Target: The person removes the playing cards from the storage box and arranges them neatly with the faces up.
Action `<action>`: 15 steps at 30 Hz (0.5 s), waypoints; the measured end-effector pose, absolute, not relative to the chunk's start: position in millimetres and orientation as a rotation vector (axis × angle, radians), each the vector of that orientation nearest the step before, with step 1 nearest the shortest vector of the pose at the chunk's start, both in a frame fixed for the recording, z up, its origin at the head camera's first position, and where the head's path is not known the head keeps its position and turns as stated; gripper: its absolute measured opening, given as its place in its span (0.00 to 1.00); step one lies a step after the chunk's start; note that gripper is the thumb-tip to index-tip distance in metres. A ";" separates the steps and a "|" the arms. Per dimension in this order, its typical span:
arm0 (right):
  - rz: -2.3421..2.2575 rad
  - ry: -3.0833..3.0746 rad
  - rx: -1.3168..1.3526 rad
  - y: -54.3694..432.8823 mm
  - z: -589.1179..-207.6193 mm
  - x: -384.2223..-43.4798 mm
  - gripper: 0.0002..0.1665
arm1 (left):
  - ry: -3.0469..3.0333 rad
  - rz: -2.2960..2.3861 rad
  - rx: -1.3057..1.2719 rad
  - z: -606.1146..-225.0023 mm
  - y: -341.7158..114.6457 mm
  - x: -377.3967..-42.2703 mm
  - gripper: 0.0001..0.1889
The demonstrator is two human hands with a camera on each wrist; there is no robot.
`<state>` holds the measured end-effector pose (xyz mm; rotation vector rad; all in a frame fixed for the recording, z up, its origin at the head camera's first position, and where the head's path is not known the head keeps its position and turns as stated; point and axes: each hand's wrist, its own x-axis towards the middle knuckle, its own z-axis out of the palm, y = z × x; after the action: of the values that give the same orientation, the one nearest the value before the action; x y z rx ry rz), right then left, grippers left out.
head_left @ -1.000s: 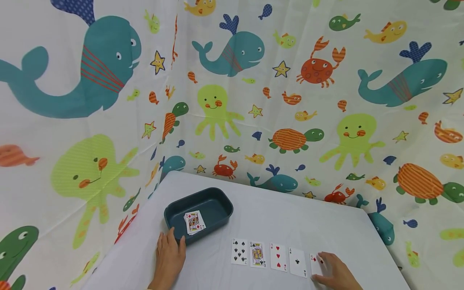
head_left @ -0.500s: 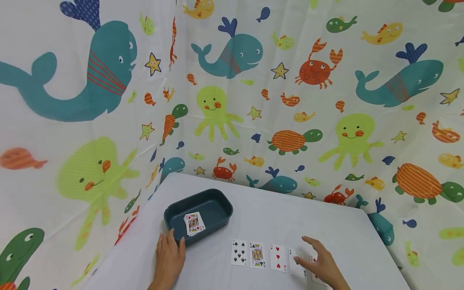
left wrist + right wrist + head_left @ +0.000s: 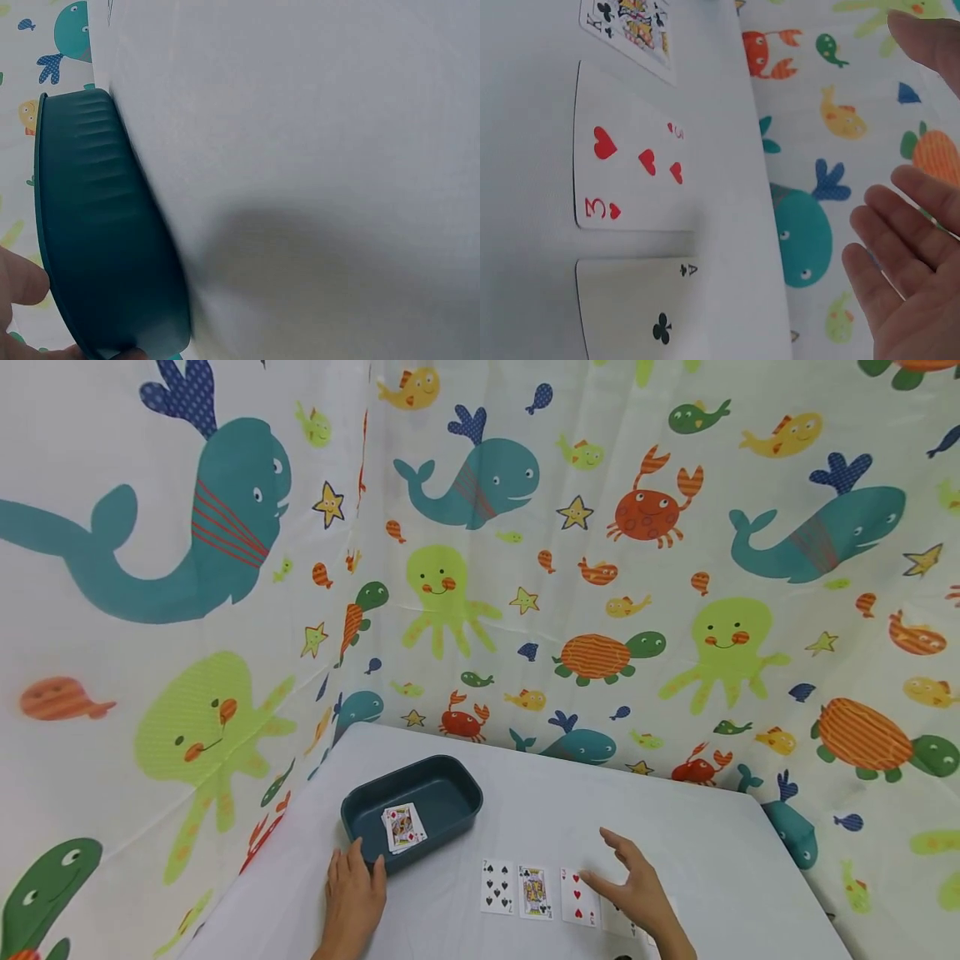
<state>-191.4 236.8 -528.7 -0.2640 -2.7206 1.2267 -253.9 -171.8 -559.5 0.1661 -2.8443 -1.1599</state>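
Observation:
My left hand (image 3: 352,893) rests at the near left corner of a dark teal tub (image 3: 450,795), its fingers fairly straight; in the left wrist view, fingertips touch the tub's rim and outer wall. Inside the tub lies a small face-up stack of playing cards (image 3: 405,828), a red diamond face card on top. My right hand (image 3: 636,887) hovers with thumb and fingers spread, nothing between them. Below and beside it runs a row: seven of spades (image 3: 497,887), king of clubs (image 3: 535,893), three of hearts (image 3: 576,906) and ace of clubs (image 3: 645,315). The forearm mostly hides a fifth card.
A white cloth covers the table (image 3: 540,802). Behind and to the left hangs a curtain (image 3: 510,585) printed with sea animals, close to the table's edges. A small dark object (image 3: 622,957) peeks in at the bottom edge of the head view.
My right hand has let go of the diamond card at the row's right end, lifted and moved left over the ace and three. My left hand stays at the tub.

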 end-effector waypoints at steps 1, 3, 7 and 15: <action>1.233 -2.711 -0.253 234.6 -528.1 -192.3 0.51 | -2.844 -1.161 0.165 -559.4 -171.9 -253.9 0.32; 1.246 -2.692 -0.235 230.5 -526.7 -194.0 0.51 | -2.846 -1.160 0.166 -559.3 -172.0 -254.0 0.32; 1.270 -2.654 -0.186 223.1 -525.1 -200.2 0.51 | -2.848 -1.156 0.171 -558.7 -172.2 -254.2 0.32; 1.293 -2.610 -0.061 208.3 -520.5 -212.4 0.51 | -2.852 -1.173 0.176 -557.6 -172.2 -254.6 0.33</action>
<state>-212.4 208.3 -520.5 -0.0606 -2.6097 1.2926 -254.6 -172.2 -557.6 0.1762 -2.8523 -1.1735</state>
